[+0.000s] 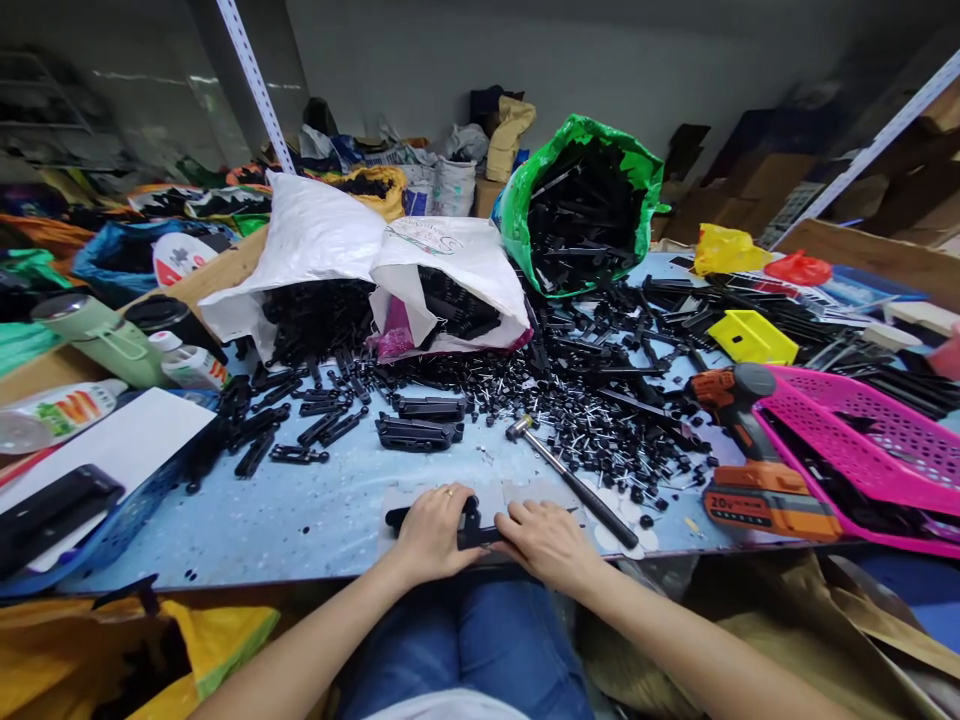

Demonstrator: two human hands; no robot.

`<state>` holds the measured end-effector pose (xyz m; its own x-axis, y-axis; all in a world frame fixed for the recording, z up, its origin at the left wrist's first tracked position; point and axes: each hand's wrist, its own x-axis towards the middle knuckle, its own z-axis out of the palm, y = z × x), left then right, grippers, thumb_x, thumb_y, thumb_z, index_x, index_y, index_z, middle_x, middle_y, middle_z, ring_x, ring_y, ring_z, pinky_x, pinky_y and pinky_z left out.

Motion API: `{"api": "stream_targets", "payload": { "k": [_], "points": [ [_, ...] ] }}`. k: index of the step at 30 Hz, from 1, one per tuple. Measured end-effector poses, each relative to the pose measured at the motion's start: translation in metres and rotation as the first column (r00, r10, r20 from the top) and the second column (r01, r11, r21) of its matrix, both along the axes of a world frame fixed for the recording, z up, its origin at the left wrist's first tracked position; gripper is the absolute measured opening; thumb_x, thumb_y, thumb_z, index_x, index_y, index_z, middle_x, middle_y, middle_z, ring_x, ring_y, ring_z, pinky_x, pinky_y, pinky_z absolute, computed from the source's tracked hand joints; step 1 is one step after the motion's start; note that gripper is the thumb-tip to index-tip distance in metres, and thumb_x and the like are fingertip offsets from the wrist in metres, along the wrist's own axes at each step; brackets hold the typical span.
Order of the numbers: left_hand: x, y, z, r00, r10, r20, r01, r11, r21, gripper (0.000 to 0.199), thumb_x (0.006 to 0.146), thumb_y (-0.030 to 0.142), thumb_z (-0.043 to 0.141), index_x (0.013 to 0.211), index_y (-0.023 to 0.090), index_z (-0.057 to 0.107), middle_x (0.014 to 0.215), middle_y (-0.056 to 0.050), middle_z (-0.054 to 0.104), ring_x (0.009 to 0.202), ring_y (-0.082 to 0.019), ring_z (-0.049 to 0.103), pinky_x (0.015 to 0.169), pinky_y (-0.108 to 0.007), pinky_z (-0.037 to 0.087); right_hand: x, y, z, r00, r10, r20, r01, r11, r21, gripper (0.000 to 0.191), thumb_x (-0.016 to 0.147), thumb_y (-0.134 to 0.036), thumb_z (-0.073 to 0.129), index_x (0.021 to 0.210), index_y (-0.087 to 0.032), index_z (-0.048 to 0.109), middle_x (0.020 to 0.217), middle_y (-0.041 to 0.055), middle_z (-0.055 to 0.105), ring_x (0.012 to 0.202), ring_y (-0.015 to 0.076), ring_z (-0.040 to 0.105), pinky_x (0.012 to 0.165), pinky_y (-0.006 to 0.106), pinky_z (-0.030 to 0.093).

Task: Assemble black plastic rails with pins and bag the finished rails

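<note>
Black part is clamped by fingers of left hand and right hand; uneven pressing may cause slip off table.

Under my grip, a matt black plastic part; just beyond, the hammer shows a shiny metal head, and beyond that, white sacks look woven, wrinkled, slightly glossy!
</note>
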<state>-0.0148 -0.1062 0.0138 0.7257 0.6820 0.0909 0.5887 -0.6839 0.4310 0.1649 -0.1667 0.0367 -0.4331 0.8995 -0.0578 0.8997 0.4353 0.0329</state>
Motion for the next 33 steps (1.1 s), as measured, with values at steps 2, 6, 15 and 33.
{"api": "stream_targets", "payload": {
  "k": [2, 6, 15, 33],
  "points": [
    [-0.003, -0.001, -0.002, 0.999, -0.008, 0.039, 0.007, 1.0, 0.013, 0.039, 0.069, 0.041, 0.059, 0.098, 0.018, 0.048, 0.089, -0.007, 0.059, 0.082, -0.024, 0.055, 0.072, -0.036, 0.043, -0.003, 0.0, 0.007, 1.0, 0.007, 0.004, -0.007, 1.0, 0.023, 0.02, 0.089, -0.036, 0.043, 0.089, -0.019, 0.054, 0.079, 0.0052, 0.059, 0.07, 0.0194, 0.056, 0.055, 0.029, 0.034],
    [-0.008, 0.0, -0.007, 0.994, -0.015, 0.107, 0.008, 0.998, 0.062, 0.031, 0.07, 0.038, 0.058, 0.094, 0.019, 0.05, 0.085, -0.006, 0.06, 0.078, -0.022, 0.057, 0.068, -0.031, 0.043, -0.006, 0.005, 0.02, 0.998, 0.058, 0.032, -0.059, 0.997, 0.042, 0.021, 0.088, -0.038, 0.044, 0.089, -0.019, 0.054, 0.079, 0.0053, 0.058, 0.071, 0.0194, 0.055, 0.056, 0.029, 0.034],
    [0.021, 0.023, 0.003, 0.993, -0.113, -0.041, 0.114, 0.993, 0.019, 0.04, 0.079, 0.046, 0.052, 0.107, 0.019, 0.051, 0.101, -0.007, 0.059, 0.094, -0.022, 0.053, 0.078, -0.032, 0.04, 0.027, 0.016, -0.005, 0.988, 0.11, -0.104, -0.113, 0.993, -0.021, 0.033, 0.088, -0.045, 0.04, 0.083, -0.017, 0.057, 0.08, 0.0048, 0.059, 0.075, 0.0167, 0.053, 0.061, 0.027, 0.034],
    [-0.006, 0.054, 0.029, 0.816, 0.534, 0.221, -0.321, 0.737, -0.594, 0.02, 0.077, 0.027, 0.051, 0.079, 0.011, 0.062, 0.069, -0.007, 0.065, 0.06, -0.014, 0.058, 0.055, -0.024, 0.041, 0.073, 0.117, -0.013, 0.843, -0.524, -0.122, 0.527, 0.85, -0.008, 0.02, 0.081, -0.013, 0.045, 0.091, -0.014, 0.061, 0.089, 0.0106, 0.063, 0.08, 0.0209, 0.058, 0.067, 0.027, 0.04]
  ]
}}
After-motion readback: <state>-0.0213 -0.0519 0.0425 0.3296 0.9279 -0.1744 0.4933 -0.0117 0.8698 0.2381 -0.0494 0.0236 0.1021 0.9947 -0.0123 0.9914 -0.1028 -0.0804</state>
